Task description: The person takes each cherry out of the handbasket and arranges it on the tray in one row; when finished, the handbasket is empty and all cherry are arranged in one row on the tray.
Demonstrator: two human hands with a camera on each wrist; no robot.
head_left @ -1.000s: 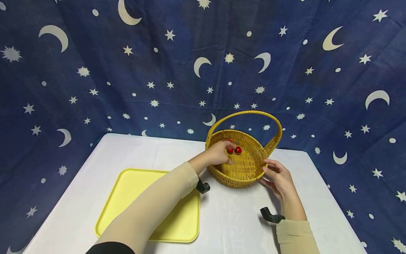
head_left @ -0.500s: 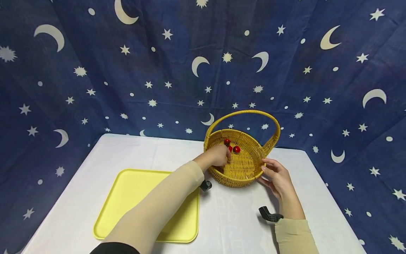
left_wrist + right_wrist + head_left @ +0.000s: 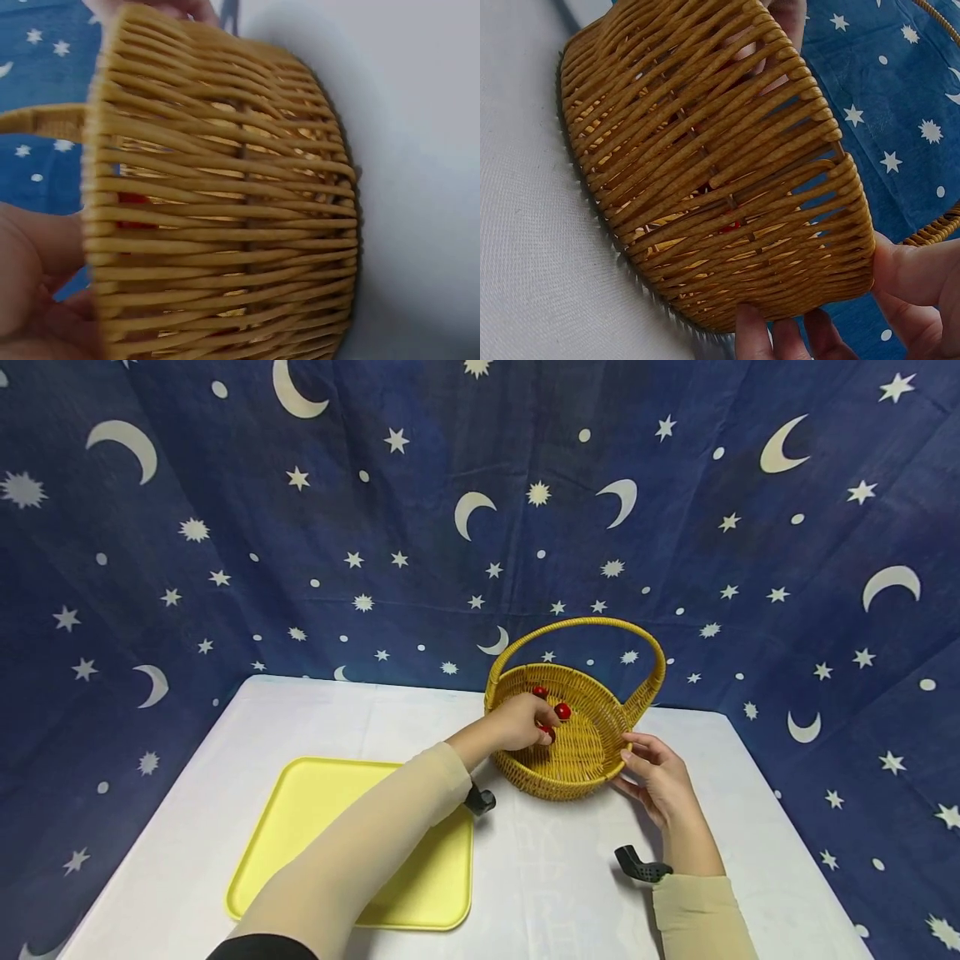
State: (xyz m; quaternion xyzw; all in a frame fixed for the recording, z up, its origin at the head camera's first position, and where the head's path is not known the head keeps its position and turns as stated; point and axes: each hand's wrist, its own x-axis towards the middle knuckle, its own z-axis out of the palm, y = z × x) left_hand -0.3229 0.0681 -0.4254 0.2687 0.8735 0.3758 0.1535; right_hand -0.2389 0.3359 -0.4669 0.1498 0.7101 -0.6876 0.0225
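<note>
A yellow woven basket (image 3: 577,760) with a tall arched handle stands at the back of the table. My left hand (image 3: 517,722) reaches over its near-left rim and pinches a small round red fruit (image 3: 548,735) low inside. Two more shiny red fruits lie further in, one red fruit (image 3: 563,711) beside the fingertips and another red fruit (image 3: 539,692) behind them. On the basket's right side, my right hand (image 3: 660,781) grips the rim; in the right wrist view its thumb (image 3: 911,274) and fingers hold the wall. The weave mostly hides the fruits in both wrist views.
A yellow rectangular tray (image 3: 315,793) lies on the white table (image 3: 555,877) at the left, partly under my left forearm. A dark blue cloth (image 3: 420,510) with moons and stars hangs behind. Black wrist-worn devices (image 3: 641,867) stick out near both wrists.
My left hand dipped deeper into the basket, then rose slightly. One red fruit now sits between its fingers, nearer the front than before. My right hand has stayed on the rim.
</note>
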